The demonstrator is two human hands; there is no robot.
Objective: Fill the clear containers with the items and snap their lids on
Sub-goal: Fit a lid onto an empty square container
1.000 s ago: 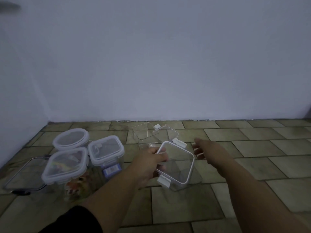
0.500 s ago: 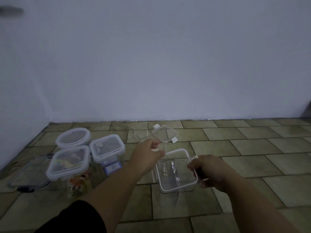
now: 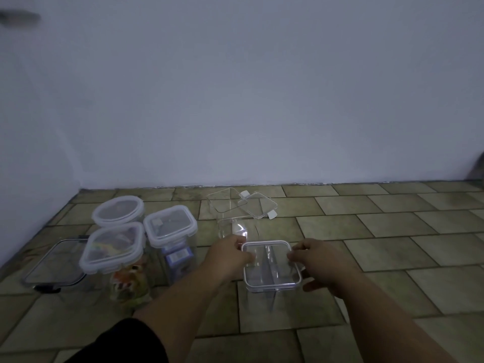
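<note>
Left hand (image 3: 230, 254) and right hand (image 3: 318, 262) now gripping opposite edges of the square lid (image 3: 271, 265), lid lying level atop the clear container (image 3: 262, 297) on the tiled floor (image 3: 392, 258); right hand shifted further round its edge — lid straighter than half a second ago.

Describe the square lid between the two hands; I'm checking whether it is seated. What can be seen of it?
The square lid looks like clear plastic with a whitish rim and rounded corners. It lies flat and level on top of a tall clear container standing on the tiled floor. The left hand touches its left edge and the right hand its right edge. Whether its side latches are snapped down cannot be told; the hands cover them.
</note>
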